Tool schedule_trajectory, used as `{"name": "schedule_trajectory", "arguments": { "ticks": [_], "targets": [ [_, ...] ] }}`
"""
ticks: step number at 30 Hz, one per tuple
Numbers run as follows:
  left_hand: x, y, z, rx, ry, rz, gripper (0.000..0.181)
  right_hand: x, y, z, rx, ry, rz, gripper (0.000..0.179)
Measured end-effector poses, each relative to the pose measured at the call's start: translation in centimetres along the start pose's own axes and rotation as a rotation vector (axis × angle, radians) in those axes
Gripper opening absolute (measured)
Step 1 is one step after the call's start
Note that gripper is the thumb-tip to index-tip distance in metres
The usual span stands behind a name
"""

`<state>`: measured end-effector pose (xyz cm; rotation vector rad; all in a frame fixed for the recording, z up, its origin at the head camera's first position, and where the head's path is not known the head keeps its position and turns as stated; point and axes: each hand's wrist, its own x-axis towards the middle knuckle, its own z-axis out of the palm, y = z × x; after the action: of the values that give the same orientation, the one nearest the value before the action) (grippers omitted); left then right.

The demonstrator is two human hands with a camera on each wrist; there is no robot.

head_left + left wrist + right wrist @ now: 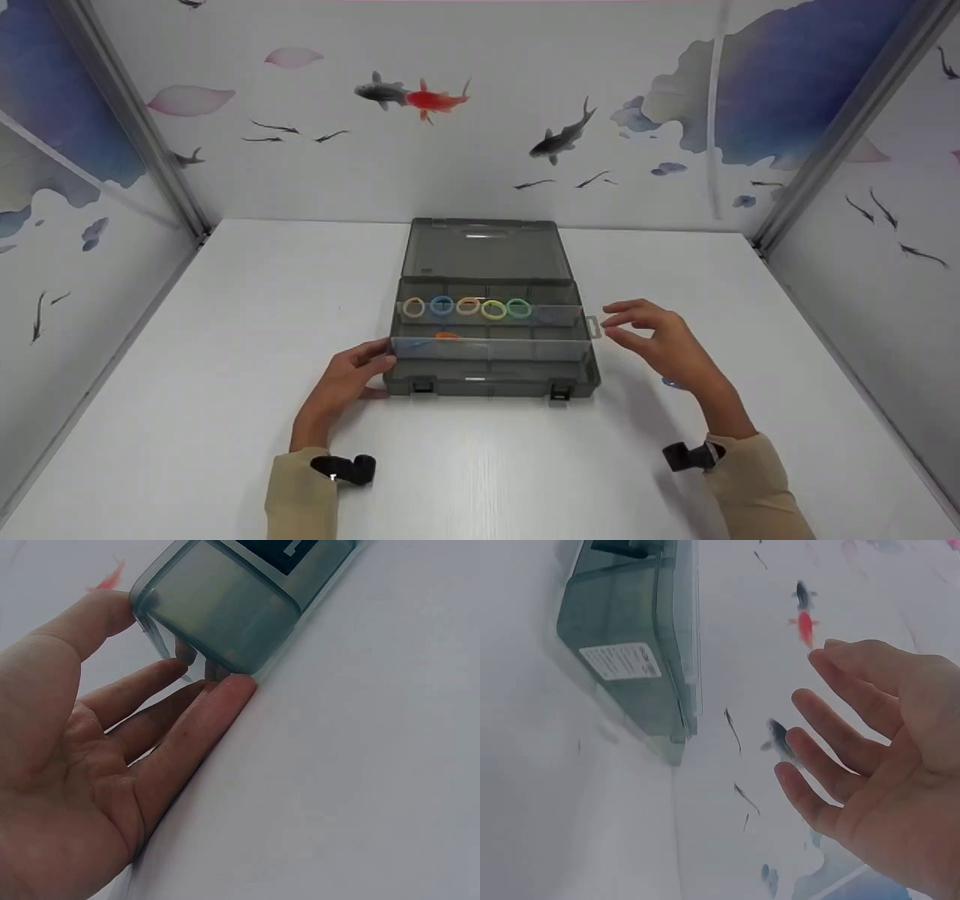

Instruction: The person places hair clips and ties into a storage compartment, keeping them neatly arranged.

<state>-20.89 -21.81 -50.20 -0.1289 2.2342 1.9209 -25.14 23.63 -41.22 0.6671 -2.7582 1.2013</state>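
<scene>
A grey translucent storage box (480,367) lies on the table with its lid (487,251) tipped back. Several coloured rings, among them a blue ring (442,305) and a green ring (519,308), form a row across its inside. Something orange (447,335) shows behind a clear divider (540,349). At the box's left front corner, my left hand (349,379) holds the side, thumb on the upper edge and fingers lower down. Just off the right side hovers my right hand (667,341), fingers loosely bent, nothing seen between them.
Partly hidden under the right wrist, a small blue thing (673,382) lies on the white table (480,465). Behind the box stands a back wall (480,172) printed with fish, and side walls flank the table. A white label (620,661) is on the box's side.
</scene>
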Motion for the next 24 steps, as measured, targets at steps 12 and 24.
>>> {"name": "schedule_trajectory", "arguments": {
  "ticks": [12, 24],
  "targets": [
    [-0.3, -0.1, 0.1, 0.000, -0.006, 0.001, 0.061, -1.5, 3.3, -3.2, -0.039, 0.108, 0.071, 0.025],
    [-0.4, 0.4, -0.1, 0.008, -0.006, -0.003, 0.061, -3.2, 6.9, -5.5, -0.054, 0.105, 0.240, 0.043]
  ]
}}
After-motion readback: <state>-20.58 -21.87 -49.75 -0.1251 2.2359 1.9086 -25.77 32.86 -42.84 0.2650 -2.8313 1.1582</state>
